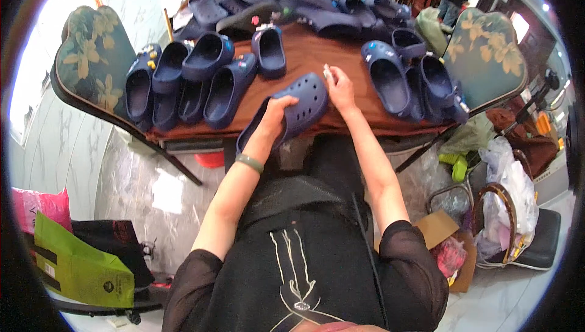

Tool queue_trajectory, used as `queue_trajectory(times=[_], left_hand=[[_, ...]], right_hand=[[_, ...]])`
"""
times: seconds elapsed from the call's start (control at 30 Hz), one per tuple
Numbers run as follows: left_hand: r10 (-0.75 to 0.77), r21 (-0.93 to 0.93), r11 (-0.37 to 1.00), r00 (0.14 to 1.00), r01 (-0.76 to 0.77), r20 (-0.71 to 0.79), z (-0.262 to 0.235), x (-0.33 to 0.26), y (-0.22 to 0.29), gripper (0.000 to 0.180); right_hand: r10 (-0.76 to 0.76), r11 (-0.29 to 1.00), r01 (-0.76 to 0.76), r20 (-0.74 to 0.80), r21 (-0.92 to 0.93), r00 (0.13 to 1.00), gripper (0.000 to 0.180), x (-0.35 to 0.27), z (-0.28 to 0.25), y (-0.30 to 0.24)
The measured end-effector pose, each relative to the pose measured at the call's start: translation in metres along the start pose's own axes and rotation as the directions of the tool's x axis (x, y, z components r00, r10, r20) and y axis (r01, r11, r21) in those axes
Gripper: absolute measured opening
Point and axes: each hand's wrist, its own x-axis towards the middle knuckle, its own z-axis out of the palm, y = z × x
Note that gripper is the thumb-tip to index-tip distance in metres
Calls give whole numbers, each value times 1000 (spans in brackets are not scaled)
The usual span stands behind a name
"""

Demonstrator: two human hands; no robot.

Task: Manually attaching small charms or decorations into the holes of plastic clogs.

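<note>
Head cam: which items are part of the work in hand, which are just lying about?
In hand:
- navy clog, gripped by left hand
- small pale piece in right hand
- rows of navy clogs on the brown cloth

Lying about:
- green paper bag
- cardboard box
- plastic bags

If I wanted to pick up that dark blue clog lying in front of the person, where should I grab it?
Probably by the side wall near the heel opening, coming from the near side, as the left hand does. The blue clog lies tilted, its perforated toe pointing away toward the right hand, so the open rim lets fingers hook inside; the rounded toe gives less purchase.
</note>
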Motion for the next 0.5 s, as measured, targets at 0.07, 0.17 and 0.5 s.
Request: queue_trajectory(times=[0.07, 0.17, 0.5], left_hand=[[13, -21, 1000, 1000, -13, -27, 4, 3, -4, 30], [117, -49, 992, 993, -117, 4, 3, 6, -6, 29], [229, -74, 971, 973, -228, 12, 15, -4, -17, 33]], right_hand=[[244, 888, -225, 3, 401, 970, 19, -5, 9, -4], [65, 975, -39, -111, 219, 992, 16, -14, 9, -20], [-473, 777, 488, 144, -398, 869, 32, -33, -11, -67]])
